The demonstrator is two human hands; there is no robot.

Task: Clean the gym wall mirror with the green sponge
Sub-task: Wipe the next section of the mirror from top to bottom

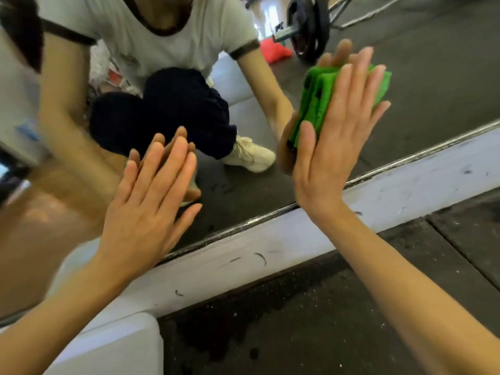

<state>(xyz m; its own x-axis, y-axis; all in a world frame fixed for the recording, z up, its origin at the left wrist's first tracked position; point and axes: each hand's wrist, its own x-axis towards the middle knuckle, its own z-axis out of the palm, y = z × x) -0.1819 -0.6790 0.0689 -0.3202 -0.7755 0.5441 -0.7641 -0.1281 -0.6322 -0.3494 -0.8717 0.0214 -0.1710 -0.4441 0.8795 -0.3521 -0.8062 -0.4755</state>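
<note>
While the right hand (332, 142) pressed the green sponge (319, 98) flat against the wall mirror (405, 85), its fingers (351, 85) lay straight and close together across the sponge's back, thumb alongside the lower edge; no curl, so the grip was flat-palm pressure, not a pinch. Sponge sat low on the glass, just above the mirror's dark bottom edge, its reflection touching it face to face.

Left hand (146, 201) was flat on the mirror too, further left and lower, fingers straight and slightly spread, holding nothing, fingertips meeting their own reflection.

Below the glass ran a white baseboard ledge (297, 234) with dark scuff marks, then black rubber floor (297, 320) speckled with white grit, a seam line showing at right. A white block (121, 347) sat at bottom left against the ledge.

Reflected in the mirror: the person crouching, white tee with dark trim, dark trousers, white sneaker (249, 155); behind, a barbell with black weight plate (308, 25) and a red object (273, 51) on the floor beside it.

No readable brands, labels or writing anywhere; a faint mark on the reflected shirt was too blurred to read.
</note>
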